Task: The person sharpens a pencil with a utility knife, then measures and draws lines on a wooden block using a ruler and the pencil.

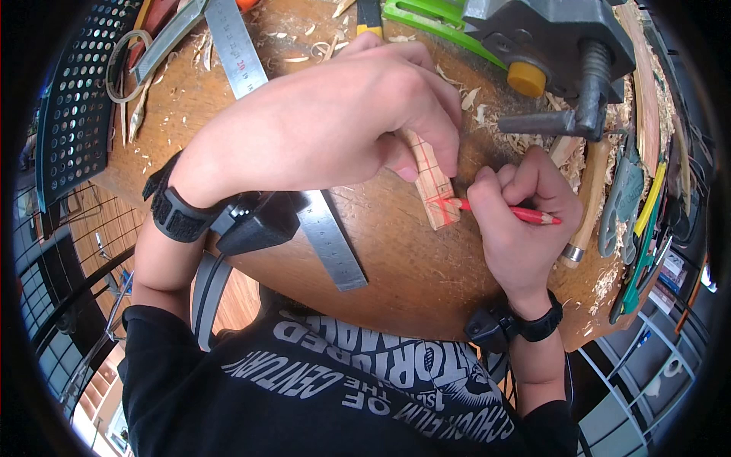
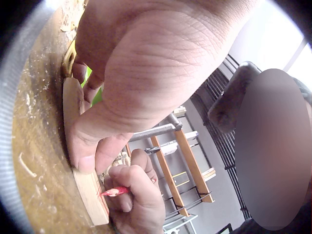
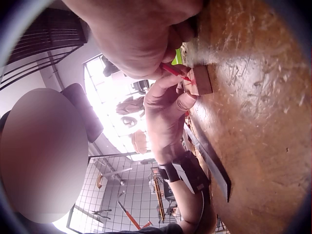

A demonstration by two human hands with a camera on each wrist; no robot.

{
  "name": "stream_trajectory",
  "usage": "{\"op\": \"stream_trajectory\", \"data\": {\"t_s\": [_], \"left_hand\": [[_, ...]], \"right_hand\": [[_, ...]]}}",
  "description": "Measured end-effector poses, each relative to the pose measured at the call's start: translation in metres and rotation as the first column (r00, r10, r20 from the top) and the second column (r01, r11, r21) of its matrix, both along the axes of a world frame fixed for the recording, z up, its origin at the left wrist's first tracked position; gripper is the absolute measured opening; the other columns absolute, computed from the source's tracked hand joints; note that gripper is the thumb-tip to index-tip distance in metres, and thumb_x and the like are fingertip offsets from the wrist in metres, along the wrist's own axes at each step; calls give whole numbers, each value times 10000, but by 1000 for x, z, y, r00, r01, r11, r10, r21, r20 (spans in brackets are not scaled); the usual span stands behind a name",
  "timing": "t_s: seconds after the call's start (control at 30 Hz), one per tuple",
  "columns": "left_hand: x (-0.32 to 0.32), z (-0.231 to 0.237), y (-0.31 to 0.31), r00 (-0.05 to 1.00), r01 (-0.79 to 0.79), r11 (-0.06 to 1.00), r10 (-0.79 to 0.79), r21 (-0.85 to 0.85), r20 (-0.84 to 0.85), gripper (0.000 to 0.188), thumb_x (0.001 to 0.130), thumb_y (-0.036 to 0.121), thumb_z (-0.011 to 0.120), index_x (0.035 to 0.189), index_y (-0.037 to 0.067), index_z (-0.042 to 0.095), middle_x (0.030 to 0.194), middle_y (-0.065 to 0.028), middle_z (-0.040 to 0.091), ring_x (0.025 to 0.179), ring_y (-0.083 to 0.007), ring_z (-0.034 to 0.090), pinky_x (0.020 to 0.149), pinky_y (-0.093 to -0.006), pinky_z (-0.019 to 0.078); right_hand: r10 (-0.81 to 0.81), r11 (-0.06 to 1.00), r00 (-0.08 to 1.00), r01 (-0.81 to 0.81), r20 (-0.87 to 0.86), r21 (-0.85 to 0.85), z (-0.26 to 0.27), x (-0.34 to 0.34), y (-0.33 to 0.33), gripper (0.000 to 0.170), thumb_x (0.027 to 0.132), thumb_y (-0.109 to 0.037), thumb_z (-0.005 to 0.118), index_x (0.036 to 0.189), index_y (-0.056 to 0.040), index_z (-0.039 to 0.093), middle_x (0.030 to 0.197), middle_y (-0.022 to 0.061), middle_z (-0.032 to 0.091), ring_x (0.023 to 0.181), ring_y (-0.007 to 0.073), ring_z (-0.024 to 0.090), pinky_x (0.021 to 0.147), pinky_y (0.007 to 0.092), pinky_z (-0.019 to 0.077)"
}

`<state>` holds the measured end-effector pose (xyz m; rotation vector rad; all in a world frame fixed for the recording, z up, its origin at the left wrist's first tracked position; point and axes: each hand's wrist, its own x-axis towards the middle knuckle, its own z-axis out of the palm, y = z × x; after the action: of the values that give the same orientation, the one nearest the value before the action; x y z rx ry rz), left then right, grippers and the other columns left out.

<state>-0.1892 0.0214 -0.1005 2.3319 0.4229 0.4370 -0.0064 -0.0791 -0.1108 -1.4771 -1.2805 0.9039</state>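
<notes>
A small wooden block (image 1: 437, 199) lies on the workbench, its top marked with red lines like a grid. My left hand (image 1: 396, 95) grips the far part of it between thumb and fingers, which hide that end. In my right hand (image 1: 521, 221) a red pencil (image 1: 533, 215) is pinched, its tip right at the red lines near the block's near end. The left wrist view shows the thumb along the side of the block (image 2: 90, 197). From the right wrist, the pencil (image 3: 171, 69) meets the marked end of the block (image 3: 201, 80).
A steel ruler (image 1: 333, 244) runs under the left forearm. A metal vise or clamp (image 1: 556, 46) stands at the back right beside a green tool (image 1: 442, 27). Wood shavings, a wooden handle (image 1: 590, 190) and several tools line the right edge. A perforated tray (image 1: 84, 91) is at the left.
</notes>
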Motion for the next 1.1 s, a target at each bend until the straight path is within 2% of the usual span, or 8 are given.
{"op": "stream_trajectory", "data": {"t_s": [0.77,1.1], "left_hand": [[1,-4,0,999,-12,1000,11,11,47,258,643,-9,724,890,65,722,941,-43,646,973,-255,546,866,-377,442],[1,-1,3,998,4,1000,-3,-20,56,244,647,-9,723,883,51,718,932,-59,644,957,-262,546,861,-383,440]], "right_hand": [[-35,999,999,36,-38,22,-4,0,-1,338,723,82,616,584,-63,344,547,-52,357,516,12,313,460,199,245],[-12,1000,1000,11,23,25,-2,1,0,336,701,78,623,573,-62,345,536,-44,355,501,15,310,448,204,239]]}}
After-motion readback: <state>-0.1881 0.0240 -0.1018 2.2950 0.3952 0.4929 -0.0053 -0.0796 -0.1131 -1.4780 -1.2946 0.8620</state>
